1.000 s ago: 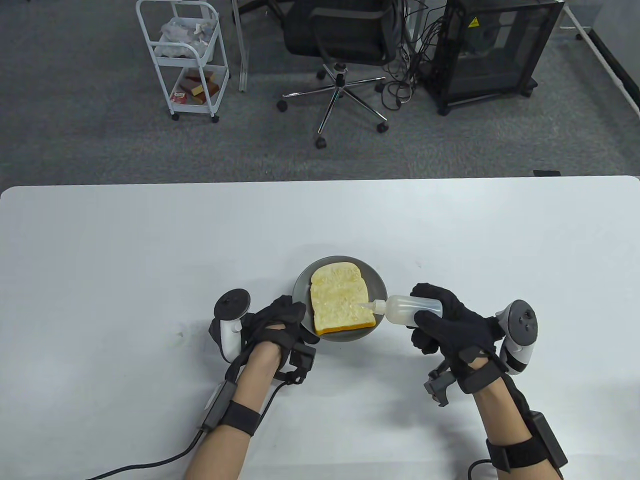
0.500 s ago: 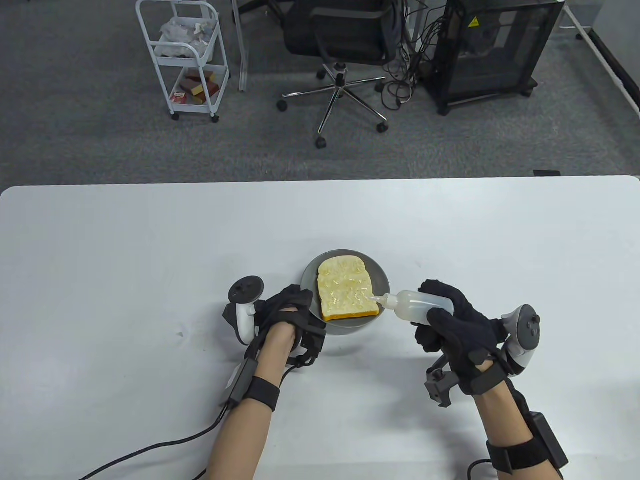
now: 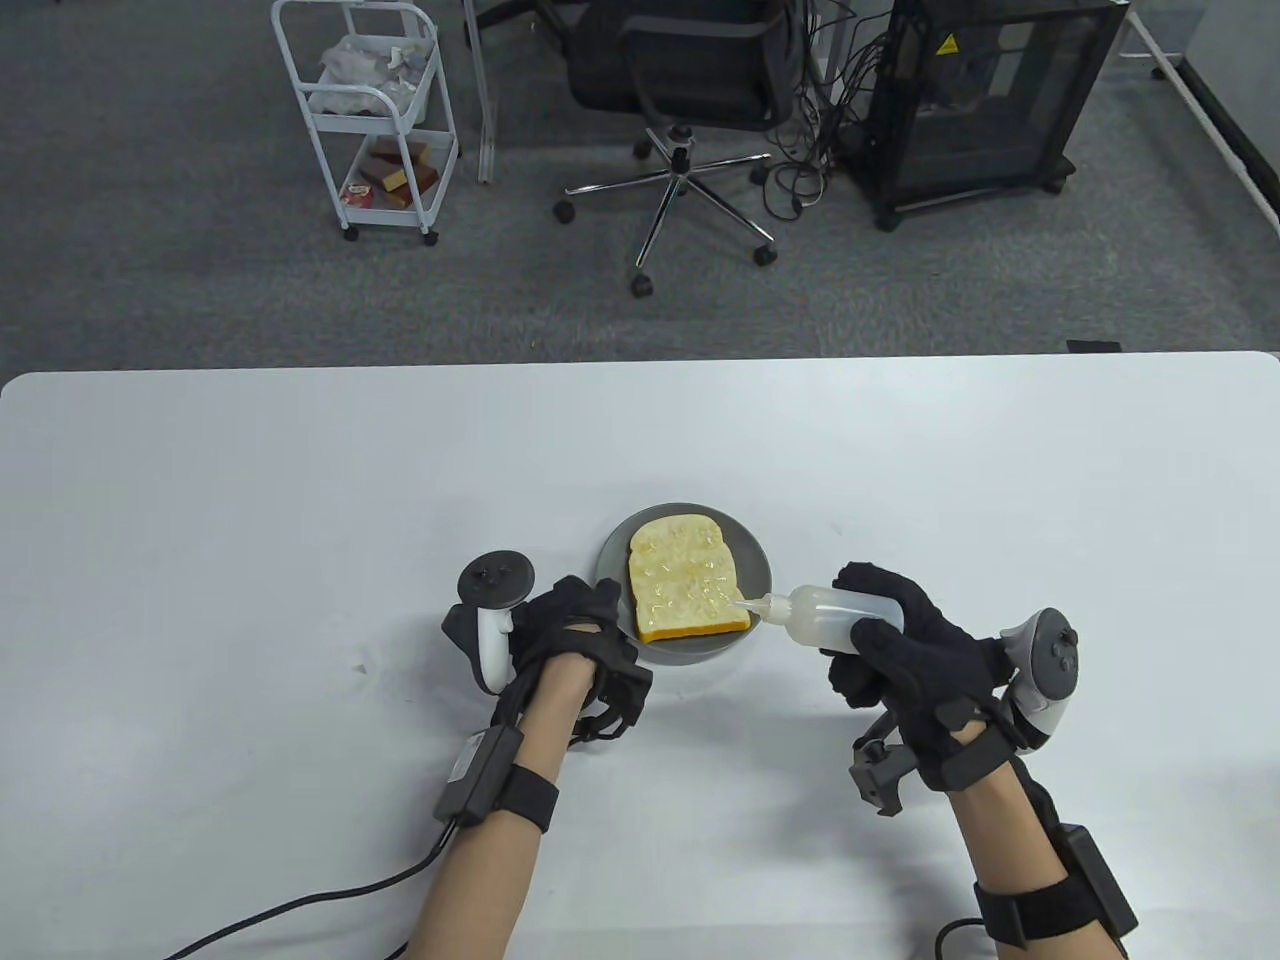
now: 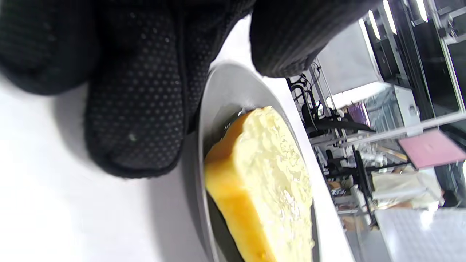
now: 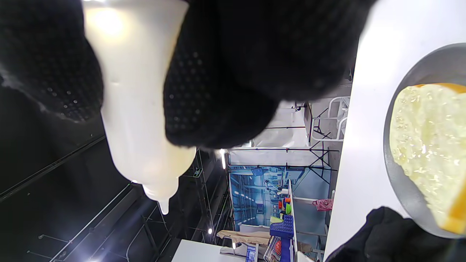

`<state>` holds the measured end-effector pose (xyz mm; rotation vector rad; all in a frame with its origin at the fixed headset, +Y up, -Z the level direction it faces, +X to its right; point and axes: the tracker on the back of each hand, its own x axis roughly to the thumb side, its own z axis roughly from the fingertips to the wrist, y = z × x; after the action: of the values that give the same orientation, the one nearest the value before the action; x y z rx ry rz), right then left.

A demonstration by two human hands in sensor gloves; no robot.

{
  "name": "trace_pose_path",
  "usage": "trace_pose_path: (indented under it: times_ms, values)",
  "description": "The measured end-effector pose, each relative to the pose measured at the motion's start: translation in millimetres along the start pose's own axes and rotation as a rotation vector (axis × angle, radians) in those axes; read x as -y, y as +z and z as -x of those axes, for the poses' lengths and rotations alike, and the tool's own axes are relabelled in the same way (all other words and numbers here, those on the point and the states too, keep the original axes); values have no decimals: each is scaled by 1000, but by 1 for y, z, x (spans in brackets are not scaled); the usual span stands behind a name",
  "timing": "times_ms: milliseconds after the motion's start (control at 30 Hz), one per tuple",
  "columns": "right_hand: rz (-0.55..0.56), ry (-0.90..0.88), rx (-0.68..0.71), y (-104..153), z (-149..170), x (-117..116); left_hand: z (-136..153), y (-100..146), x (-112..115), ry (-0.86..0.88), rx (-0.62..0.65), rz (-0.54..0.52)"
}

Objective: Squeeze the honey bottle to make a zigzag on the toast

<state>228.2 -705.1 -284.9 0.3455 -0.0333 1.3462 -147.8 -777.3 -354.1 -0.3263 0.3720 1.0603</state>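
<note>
A slice of toast [image 3: 687, 578] with glossy honey lines lies on a grey plate [image 3: 755, 570] near the table's front middle. My right hand [image 3: 900, 640] grips a translucent honey bottle [image 3: 825, 615] tilted left, its nozzle at the toast's near right corner. In the right wrist view the bottle [image 5: 136, 102] sits between my gloved fingers [image 5: 218, 91], and the toast [image 5: 429, 145] is at the right. My left hand [image 3: 575, 630] rests at the plate's left rim; in the left wrist view a fingertip [image 4: 134, 120] touches the plate [image 4: 218, 94] beside the toast [image 4: 269, 182].
The white table [image 3: 300, 500] stretches wide on all sides of the plate. Beyond its far edge stand a white cart [image 3: 370, 110], an office chair [image 3: 690, 90] and a black cabinet [image 3: 990, 100] on grey carpet.
The plate and toast shifted right, then slightly back left, with my left hand at the rim. The bottle and my right hand followed right; its nozzle stays at the toast's near right corner.
</note>
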Motion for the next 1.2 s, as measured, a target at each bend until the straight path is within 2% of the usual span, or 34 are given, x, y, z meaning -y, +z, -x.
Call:
trace_pose_path:
  times_ms: [133,233,300,367,433,533,667,733,800,933,1100,1200]
  values:
    - [5,11,3,1,0,1,-9,29,-30,-106,102,-47]
    - [4,8,3,1,0,1,-18,54,-63,-255,196,-90]
    - [3,9,5,1,0,1,-21,67,-88,-412,233,-208]
    - [2,6,3,1,0,1,-20,75,-110,-550,228,-339]
    - [-7,4,-4,0,1,0,-13,75,-131,-722,152,-426]
    - [-6,4,-8,1,1,0,6,62,-151,-878,21,-448]
    - [-6,0,-14,0,3,1,33,40,-157,-896,-89,-370]
    - [0,4,-20,0,4,2,47,28,-156,-923,-133,-295]
    - [2,4,-23,0,5,3,56,19,-153,-913,-115,-258]
    - [7,19,-34,-1,8,4,69,7,-150,-873,-94,-267]
    - [9,28,-41,-1,7,4,69,-1,-147,-930,3,-328]
    - [5,37,-34,0,6,4,68,1,-151,-893,-18,-354]
